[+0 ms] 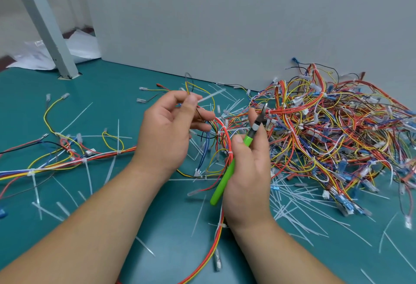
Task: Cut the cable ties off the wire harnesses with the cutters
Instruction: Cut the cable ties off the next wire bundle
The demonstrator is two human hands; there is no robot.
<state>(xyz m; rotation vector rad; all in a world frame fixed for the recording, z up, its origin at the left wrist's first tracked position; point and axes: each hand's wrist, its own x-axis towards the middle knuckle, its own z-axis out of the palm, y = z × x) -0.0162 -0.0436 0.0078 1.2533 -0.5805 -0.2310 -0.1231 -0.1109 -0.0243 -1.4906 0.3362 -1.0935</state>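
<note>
My right hand (247,175) is nearest, its grip clamped round the green-handled cutters (227,171), blades pointing up. My left hand (166,135) has its grip pinched on a wire harness (225,135), a white cable tie (209,98) jutting past my thumb. Beyond, a harness pile (326,130) lies on the teal table (112,94).

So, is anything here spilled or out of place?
Yes: thin white plastic cable-tie offcuts lie scattered all over the teal table, around the tangled pile of coloured wire harnesses. Likely cutting litter, not damage.
</note>
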